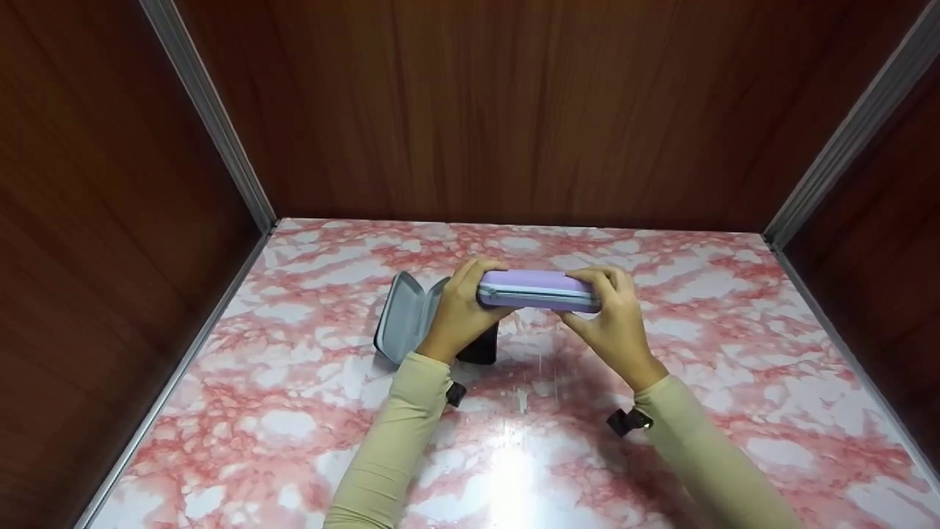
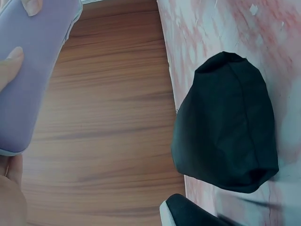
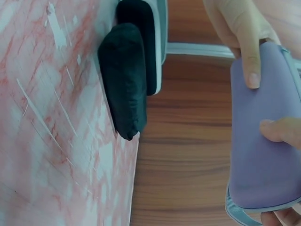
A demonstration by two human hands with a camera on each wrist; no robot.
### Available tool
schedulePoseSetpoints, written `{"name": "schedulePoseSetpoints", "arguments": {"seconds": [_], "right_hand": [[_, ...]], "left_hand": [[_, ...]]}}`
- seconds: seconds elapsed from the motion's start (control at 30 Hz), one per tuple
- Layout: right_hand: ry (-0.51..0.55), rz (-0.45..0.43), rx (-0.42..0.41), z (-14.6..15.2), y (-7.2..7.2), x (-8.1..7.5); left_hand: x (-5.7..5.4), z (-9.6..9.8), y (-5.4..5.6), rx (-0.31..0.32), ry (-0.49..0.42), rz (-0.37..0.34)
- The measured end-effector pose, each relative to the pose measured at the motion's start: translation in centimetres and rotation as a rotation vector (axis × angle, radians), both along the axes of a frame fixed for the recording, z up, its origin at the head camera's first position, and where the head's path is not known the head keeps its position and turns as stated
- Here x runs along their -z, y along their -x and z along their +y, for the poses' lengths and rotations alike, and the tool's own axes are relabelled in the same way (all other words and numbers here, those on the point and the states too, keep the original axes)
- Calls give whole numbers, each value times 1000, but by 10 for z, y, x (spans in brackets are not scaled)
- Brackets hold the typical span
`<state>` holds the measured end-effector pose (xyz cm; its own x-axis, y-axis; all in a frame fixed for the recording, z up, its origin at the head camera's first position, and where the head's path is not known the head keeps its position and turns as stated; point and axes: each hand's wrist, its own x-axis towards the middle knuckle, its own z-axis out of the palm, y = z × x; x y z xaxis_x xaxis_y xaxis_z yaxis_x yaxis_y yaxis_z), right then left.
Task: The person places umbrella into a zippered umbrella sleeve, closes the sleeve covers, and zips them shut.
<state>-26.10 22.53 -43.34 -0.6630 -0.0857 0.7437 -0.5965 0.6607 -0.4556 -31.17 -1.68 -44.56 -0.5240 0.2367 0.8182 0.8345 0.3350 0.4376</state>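
Observation:
Both hands hold up a lilac zippered case (image 1: 540, 290) above the table, its long zip seam facing the head camera. My left hand (image 1: 464, 308) grips the left end, fingers on top and thumb underneath. At the opposite end, my right hand (image 1: 617, 323) grips it in the same way. The right wrist view shows both thumbs lying against the smooth lilac face (image 3: 256, 169). Behind the left hand, a grey-lined case (image 1: 402, 316) stands with its lid raised, partly hidden. A black cloth pouch (image 2: 225, 127) stands beside it on the table.
The table (image 1: 294, 426) has a red and white marbled top with a bright glare near the front. Brown wood-grain panels (image 1: 514, 110) close it in at the back and both sides, joined by metal corner strips (image 1: 213, 110).

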Motion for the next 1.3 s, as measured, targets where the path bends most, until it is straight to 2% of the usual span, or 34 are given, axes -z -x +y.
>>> {"name": "schedulePoseSetpoints", "arguments": {"seconds": [0.23,0.57,0.83,0.93,1.17,1.3], "right_hand": [[-34,8,9,2,1,-3],[-84,31,43,3,2,-2],[-105,9,17,-1,0,-4],[-122,53,-5,-5,-2,-6],[-135,214,-101,-24,-7,-14],[-155,264,-131,-35,-9,-17]], "left_hand": [[1,1,0,13,39,-20],[3,4,1,35,14,-57],[5,2,1,27,-11,-94],[7,1,1,11,-18,-100],[6,1,1,-12,-12,-93],[6,2,1,-20,-5,-92]]}}
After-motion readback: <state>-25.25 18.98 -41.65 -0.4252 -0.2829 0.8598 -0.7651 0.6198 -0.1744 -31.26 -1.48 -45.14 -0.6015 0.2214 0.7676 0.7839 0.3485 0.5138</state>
